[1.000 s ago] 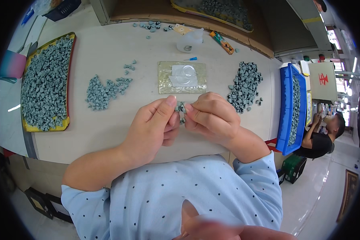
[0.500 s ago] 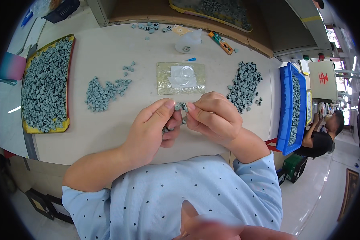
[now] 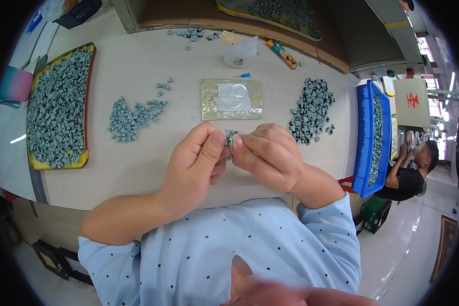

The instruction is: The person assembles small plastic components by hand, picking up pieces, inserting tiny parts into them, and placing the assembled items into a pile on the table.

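Hands meet at the table's near edge, and from my remote seat I see both pinching one small grey-green part point(image 3: 230, 138) between them. My left hand point(image 3: 196, 166) closes thumb and forefinger on its left side; my right hand point(image 3: 268, 158) curls tight on its right side, fingertips nearly touching the left thumb. The part sits above the table point(image 3: 137, 168), at about 6 o'clock from the clear mat point(image 3: 231, 99).

I judge this the fitting or pressing step on a single piece, though the part is mostly hidden by fingers, so I cannot tell whether it is one piece or two being joined.

At 9 o'clock from the hands lies a loose light pile point(image 3: 132, 118); at 2 o'clock a darker pile point(image 3: 311, 109). A yellow tray point(image 3: 56, 107) of the same light pieces lies far left, a blue bin point(image 3: 370, 137) far right.

The next move, I reckon, calls for a steady pinch, a short reach, and keeping the two piles unmixed.
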`<state>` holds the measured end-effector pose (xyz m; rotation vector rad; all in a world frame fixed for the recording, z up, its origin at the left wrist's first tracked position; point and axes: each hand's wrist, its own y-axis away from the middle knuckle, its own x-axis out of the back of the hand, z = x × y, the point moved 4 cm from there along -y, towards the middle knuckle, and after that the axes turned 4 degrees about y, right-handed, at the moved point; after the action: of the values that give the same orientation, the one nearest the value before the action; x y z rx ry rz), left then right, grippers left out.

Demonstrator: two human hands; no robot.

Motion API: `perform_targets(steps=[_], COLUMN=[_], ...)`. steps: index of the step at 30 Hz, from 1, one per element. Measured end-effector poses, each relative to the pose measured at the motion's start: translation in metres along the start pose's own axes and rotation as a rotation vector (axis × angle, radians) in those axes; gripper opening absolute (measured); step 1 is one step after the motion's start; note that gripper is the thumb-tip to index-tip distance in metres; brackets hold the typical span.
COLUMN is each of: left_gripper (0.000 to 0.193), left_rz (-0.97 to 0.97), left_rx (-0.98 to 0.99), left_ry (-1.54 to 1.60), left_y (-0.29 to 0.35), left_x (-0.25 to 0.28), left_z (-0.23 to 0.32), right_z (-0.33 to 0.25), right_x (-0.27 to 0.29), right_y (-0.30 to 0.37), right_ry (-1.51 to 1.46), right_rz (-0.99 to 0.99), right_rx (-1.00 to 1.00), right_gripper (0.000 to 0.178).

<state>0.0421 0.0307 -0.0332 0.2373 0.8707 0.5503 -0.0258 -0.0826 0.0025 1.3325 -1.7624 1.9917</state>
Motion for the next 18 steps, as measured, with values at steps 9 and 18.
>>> perform_targets(steps=[9,18], left_gripper=[0.021,0.018], left_rz=[0.091,0.142], left_rx=[-0.449,-0.583], left_ry=[-0.456,-0.664], left_y=[0.009,0.008], left_x=[-0.001,-0.005], left_z=[0.011,0.012], right_z=[0.003,0.003], right_x=[-0.001,-0.003], right_y=[-0.002,0.008], right_ry=[-0.298,-0.335], right_rz=[0.113,0.107], right_rx=[-0.214,-0.288], right_gripper=[0.022,0.022])
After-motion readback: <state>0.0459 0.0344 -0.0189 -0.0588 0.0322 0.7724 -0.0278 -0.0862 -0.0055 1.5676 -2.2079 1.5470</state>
